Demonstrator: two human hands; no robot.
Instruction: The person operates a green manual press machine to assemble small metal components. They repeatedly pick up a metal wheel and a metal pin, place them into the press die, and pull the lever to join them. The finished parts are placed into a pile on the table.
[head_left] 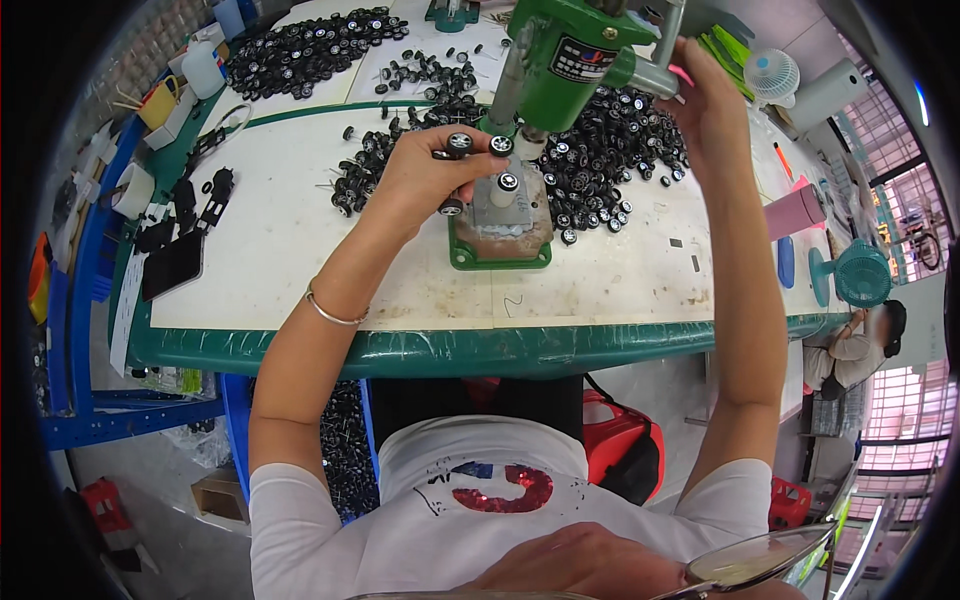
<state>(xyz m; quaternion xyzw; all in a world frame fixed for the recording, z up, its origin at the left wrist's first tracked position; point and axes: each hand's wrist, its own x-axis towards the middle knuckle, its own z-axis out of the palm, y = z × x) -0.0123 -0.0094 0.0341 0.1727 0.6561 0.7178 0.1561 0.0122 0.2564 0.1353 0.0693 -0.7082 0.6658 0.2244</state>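
Observation:
A green hand press (575, 75) stands at the middle of the table. On the grey metal block of its base, a small black toy wheel with a silver hub (508, 183) sits below the ram. My left hand (410, 175) is closed on several toy wheels (459, 143) of the same kind, some on thin axles, and its fingertips are right beside the block. Up at the right side of the press, my right hand (706, 105) is closed around the press lever (672, 40); the press partly hides its fingertips.
Heaps of toy wheels (600, 150) lie behind and beside the press, with another pile (300, 60) at the far left. Black plastic parts and a phone (173, 265) lie at the left. A pink cup (795, 212) and green fan (862, 273) stand right. Another person (850, 350) sits beyond.

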